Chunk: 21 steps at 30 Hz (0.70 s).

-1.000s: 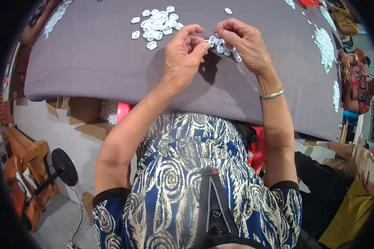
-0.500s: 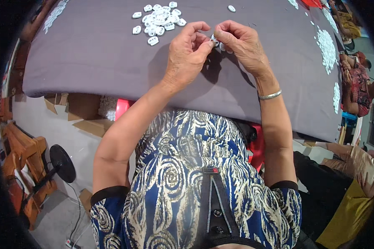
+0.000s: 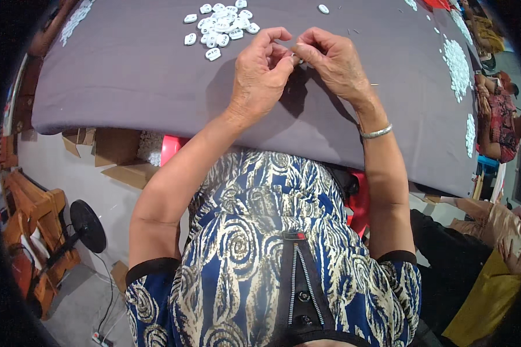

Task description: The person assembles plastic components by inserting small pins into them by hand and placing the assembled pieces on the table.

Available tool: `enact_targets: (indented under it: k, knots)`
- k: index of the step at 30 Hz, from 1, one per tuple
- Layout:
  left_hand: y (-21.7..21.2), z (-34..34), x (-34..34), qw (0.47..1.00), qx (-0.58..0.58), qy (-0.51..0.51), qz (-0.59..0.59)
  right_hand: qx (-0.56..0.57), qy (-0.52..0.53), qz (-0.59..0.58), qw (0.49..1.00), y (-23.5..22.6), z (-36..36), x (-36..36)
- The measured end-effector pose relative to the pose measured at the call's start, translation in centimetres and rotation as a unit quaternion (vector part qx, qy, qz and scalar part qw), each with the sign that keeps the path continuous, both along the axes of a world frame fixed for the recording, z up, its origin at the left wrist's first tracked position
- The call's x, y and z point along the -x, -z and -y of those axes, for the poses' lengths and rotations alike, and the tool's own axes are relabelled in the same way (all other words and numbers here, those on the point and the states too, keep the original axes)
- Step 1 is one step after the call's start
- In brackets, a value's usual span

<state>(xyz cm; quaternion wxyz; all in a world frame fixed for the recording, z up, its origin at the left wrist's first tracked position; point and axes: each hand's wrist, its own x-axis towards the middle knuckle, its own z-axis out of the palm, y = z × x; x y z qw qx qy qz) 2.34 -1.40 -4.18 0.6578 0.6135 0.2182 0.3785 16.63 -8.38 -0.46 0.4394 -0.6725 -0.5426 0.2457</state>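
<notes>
1. The left hand (image 3: 260,72) and right hand (image 3: 333,61) meet fingertip to fingertip at the top centre of the frame, above the table (image 3: 127,87). Both are pinched nearly shut on one small part (image 3: 298,58), of which only a sliver shows between the fingers.
2. The left thumb and forefinger curl into a closed ring; the right thumb and forefinger press in from the other side. The other fingers of both hands are loosely bent and hold nothing that can be seen.
3. The part is too small and too hidden to tell which way it points or how its long axis runs.
4. Count: two hands, one held part, one bracelet (image 3: 376,132) on the right wrist.
5. A pile (image 3: 223,26) of white pieces lies at the upper centre-left of the frame, just beyond the left hand and apart from it. Roughly fifteen to twenty pieces; they overlap, so an exact count cannot be made.
6. One lone white piece (image 3: 323,8) lies at the top edge, above the right hand.
7. More white heaps (image 3: 457,61) lie along the cloth's upper right; another heap (image 3: 75,17) sits at the upper left.
8. A fan (image 3: 87,225) stands on the floor at lower left.
</notes>
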Motion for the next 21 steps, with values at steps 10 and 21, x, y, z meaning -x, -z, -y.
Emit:
enact_targets:
  k: [10, 21]
  knots:
    - [-0.2, 0.2, 0.1, 0.999, 0.036, 0.020, 0.022, -0.008, 0.007, 0.030, 0.999, -0.7, 0.2, 0.1]
    - [-0.7, 0.2, 0.2, 0.999, 0.040, 0.017, 0.001, 0.003, 0.107, 0.046, 0.993, -1.0, 2.7, -6.0]
